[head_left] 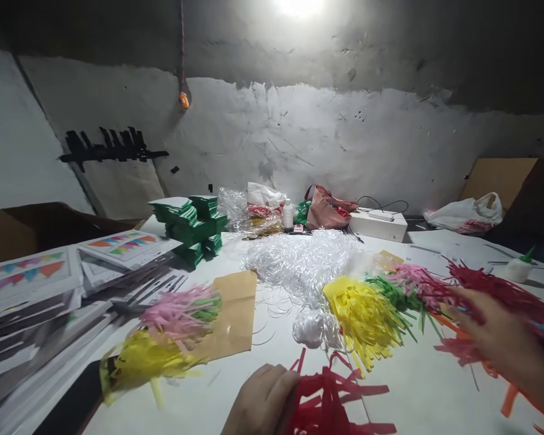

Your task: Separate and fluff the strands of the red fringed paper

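At the front edge of the view, my left hand (263, 399) is closed around a red paper tassel (329, 402), whose cut strips spread out to the right. Over on the right, my right hand (498, 329) is smeared by motion above a heap of tassels, and its fingers cannot be made out. Beneath and beside it lie orange strips (510, 399) and a dark red tassel (503, 287). Between the hands are a yellow tassel (367, 320), a green tassel (392, 293) and a pink tassel (417, 281).
White stringy material (308, 260) is piled mid-table. To the left are a brown envelope (236, 314), pink strips (176, 311), yellow strips (140, 359), stacked green bundles (193, 229) and printed sheets (27, 272). A glue bottle (519, 269) stands at right, a white box (378, 226) behind.
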